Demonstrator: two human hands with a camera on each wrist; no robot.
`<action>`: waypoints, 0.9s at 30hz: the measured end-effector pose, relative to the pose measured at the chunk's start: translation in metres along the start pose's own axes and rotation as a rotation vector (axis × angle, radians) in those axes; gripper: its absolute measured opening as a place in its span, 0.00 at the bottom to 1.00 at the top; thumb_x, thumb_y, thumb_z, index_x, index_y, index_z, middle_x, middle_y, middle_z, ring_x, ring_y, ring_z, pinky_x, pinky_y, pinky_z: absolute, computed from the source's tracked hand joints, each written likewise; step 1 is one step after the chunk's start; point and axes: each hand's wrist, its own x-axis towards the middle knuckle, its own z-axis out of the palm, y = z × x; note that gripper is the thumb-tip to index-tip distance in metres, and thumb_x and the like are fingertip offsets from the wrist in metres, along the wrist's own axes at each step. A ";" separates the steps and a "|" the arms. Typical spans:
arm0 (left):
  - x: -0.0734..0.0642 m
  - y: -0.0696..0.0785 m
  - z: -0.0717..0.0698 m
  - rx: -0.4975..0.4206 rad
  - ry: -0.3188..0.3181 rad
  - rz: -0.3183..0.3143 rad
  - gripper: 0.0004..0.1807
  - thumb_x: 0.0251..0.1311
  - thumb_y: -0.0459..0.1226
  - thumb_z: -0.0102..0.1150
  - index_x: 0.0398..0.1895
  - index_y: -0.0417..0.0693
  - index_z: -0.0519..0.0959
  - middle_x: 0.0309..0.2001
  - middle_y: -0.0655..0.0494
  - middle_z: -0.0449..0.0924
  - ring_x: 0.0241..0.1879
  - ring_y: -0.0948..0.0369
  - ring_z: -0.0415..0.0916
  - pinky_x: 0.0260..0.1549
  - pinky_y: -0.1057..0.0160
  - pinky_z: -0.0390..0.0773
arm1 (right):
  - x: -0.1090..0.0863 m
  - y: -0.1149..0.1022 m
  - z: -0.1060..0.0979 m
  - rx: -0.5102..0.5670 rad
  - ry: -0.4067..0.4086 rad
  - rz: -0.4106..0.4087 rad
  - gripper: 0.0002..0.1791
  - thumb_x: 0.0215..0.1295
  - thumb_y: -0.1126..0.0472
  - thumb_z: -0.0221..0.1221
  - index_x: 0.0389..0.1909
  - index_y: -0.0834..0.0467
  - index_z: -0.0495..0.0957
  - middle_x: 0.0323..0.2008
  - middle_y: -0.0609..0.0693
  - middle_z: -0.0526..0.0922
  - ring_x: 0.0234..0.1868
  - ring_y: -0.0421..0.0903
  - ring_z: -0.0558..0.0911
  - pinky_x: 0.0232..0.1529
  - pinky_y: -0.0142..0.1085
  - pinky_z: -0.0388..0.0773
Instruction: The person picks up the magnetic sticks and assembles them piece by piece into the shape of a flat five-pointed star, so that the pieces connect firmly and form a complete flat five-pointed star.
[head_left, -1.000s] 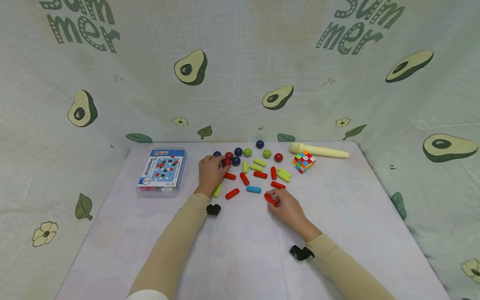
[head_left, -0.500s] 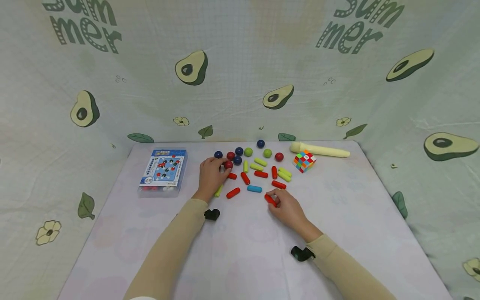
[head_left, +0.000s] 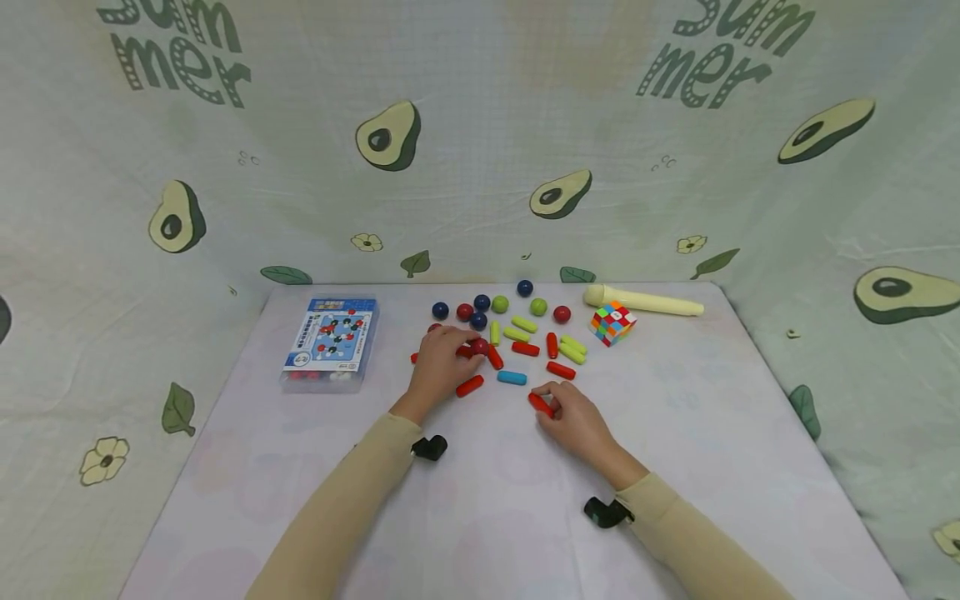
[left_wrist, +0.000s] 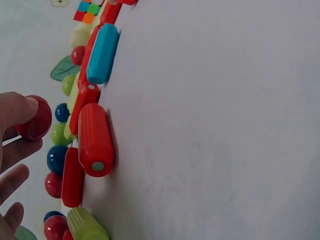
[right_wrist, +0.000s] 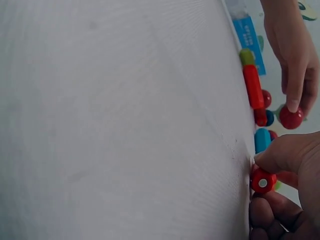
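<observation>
My left hand pinches a red ball between thumb and fingers, lifted above the loose pieces. Its other fingers spread loosely in the left wrist view. To the right, my right hand pinches a red rod low at the tabletop; a pale round spot shows on the rod's end. Between the hands lie a blue rod and another red rod. Behind them are several more red rods, yellow-green rods, dark blue balls, green balls and red balls.
A clear plastic box with a blue and white molecule-picture cover stands at the left. At the back right are a Rubik's cube and a pale yellow stick with a rounded head. A printed avocado cloth hangs behind the table.
My left hand has taken the red ball off the cluster at the back and moved it right and toward me. The right hand keeps its hold on the red rod, almost still.
</observation>
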 end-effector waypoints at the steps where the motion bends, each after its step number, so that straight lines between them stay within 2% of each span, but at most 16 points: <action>1: -0.002 0.002 0.000 0.000 -0.013 0.016 0.24 0.61 0.47 0.72 0.60 0.56 0.82 0.53 0.59 0.83 0.62 0.55 0.69 0.64 0.49 0.69 | 0.000 0.000 0.000 0.000 0.001 -0.003 0.20 0.62 0.60 0.70 0.55 0.51 0.81 0.31 0.45 0.73 0.32 0.43 0.73 0.33 0.35 0.73; 6: -0.010 0.010 0.005 0.009 -0.067 0.099 0.24 0.61 0.48 0.72 0.60 0.58 0.83 0.52 0.62 0.84 0.59 0.58 0.72 0.62 0.53 0.71 | -0.002 0.002 0.000 -0.018 0.001 0.002 0.22 0.62 0.58 0.72 0.56 0.50 0.81 0.32 0.45 0.73 0.32 0.43 0.74 0.33 0.36 0.74; 9: -0.014 0.013 0.008 0.004 -0.087 0.128 0.23 0.61 0.48 0.72 0.59 0.58 0.83 0.50 0.62 0.84 0.57 0.59 0.73 0.60 0.55 0.73 | -0.003 0.001 0.000 -0.024 0.002 0.010 0.22 0.62 0.57 0.72 0.56 0.51 0.80 0.33 0.45 0.74 0.33 0.43 0.74 0.34 0.36 0.75; 12: -0.019 0.016 0.011 -0.015 -0.092 0.134 0.22 0.60 0.47 0.73 0.58 0.58 0.84 0.49 0.63 0.84 0.55 0.60 0.74 0.55 0.58 0.78 | -0.004 0.000 0.000 -0.024 0.000 0.020 0.20 0.62 0.57 0.72 0.53 0.53 0.80 0.34 0.45 0.75 0.33 0.43 0.75 0.36 0.37 0.76; 17: -0.027 0.021 0.013 -0.043 -0.124 0.115 0.22 0.61 0.47 0.72 0.59 0.60 0.83 0.50 0.63 0.83 0.55 0.61 0.72 0.52 0.61 0.78 | -0.005 -0.001 0.000 -0.034 0.003 0.017 0.16 0.61 0.59 0.72 0.48 0.56 0.79 0.34 0.44 0.75 0.33 0.42 0.75 0.37 0.36 0.77; 27: -0.035 0.022 0.022 -0.001 -0.164 0.152 0.23 0.62 0.49 0.70 0.60 0.61 0.83 0.48 0.65 0.82 0.50 0.62 0.71 0.50 0.62 0.77 | -0.005 0.000 0.007 -0.015 0.051 -0.035 0.11 0.60 0.64 0.70 0.42 0.57 0.80 0.35 0.45 0.74 0.34 0.42 0.73 0.36 0.35 0.75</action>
